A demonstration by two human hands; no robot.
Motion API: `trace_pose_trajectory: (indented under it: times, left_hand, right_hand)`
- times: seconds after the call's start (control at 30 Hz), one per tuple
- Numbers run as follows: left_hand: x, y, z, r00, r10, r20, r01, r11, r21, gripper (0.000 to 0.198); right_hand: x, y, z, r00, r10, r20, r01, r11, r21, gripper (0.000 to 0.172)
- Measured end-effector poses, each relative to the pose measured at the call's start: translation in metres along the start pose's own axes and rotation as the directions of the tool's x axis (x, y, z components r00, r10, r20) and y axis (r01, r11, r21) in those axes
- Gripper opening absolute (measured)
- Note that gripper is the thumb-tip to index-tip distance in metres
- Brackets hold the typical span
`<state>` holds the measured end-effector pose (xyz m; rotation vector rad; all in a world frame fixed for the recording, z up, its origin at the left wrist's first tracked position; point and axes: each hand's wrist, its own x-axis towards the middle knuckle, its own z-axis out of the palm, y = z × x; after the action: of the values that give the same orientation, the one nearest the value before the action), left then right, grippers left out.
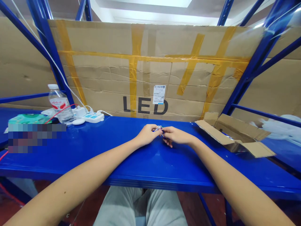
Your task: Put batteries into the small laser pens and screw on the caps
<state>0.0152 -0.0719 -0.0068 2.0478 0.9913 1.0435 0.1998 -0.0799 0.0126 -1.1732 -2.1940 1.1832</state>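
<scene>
Both of my hands meet over the middle of the blue table (150, 166). Between my fingertips is a small shiny metallic piece (160, 127) with a bit of green; its kind is too small to make out. My left hand (148, 134) pinches its left side between thumb and fingers. From the right, my right hand (175, 135) closes on it as well, the lower fingers curled beneath. A thin dark part shows just under the right thumb and forefinger. Much of the piece is hidden by my fingers.
An open cardboard box (235, 135) stands at the right, with small items inside. To the left are a water bottle (61, 105), a white power strip (92, 116) with cables, and a green packet (30, 118). A large cardboard panel (105, 78) closes off the back, between blue posts.
</scene>
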Motion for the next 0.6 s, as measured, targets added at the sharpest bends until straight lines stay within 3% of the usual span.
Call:
trace_pose_trajectory:
  times: [0.13, 0.3, 0.5, 0.6]
  left_hand:
    - [0.002, -0.002, 0.001, 0.998, -0.066, -0.01, 0.066, 0.997, -0.029, 0.028]
    - [0.002, 0.001, 0.001, 0.988, -0.15, -0.036, 0.14, 0.969, -0.203, 0.022]
    - [0.002, 0.008, -0.002, 0.977, -0.209, -0.044, 0.184, 0.929, -0.32, 0.019]
    - [0.002, 0.007, -0.001, 0.973, -0.211, -0.09, 0.175, 0.935, -0.308, 0.02]
  right_hand:
    - [0.005, 0.006, 0.004, 0.999, -0.03, -0.014, 0.03, 1.0, -0.006, 0.014]
    - [0.008, 0.003, 0.014, 0.99, -0.115, -0.078, 0.113, 0.993, -0.019, 0.015]
    - [0.01, 0.007, 0.022, 0.934, -0.293, -0.207, 0.24, 0.939, -0.246, 0.033]
    - [0.009, 0.008, 0.021, 0.907, -0.366, -0.209, 0.277, 0.891, -0.36, 0.035]
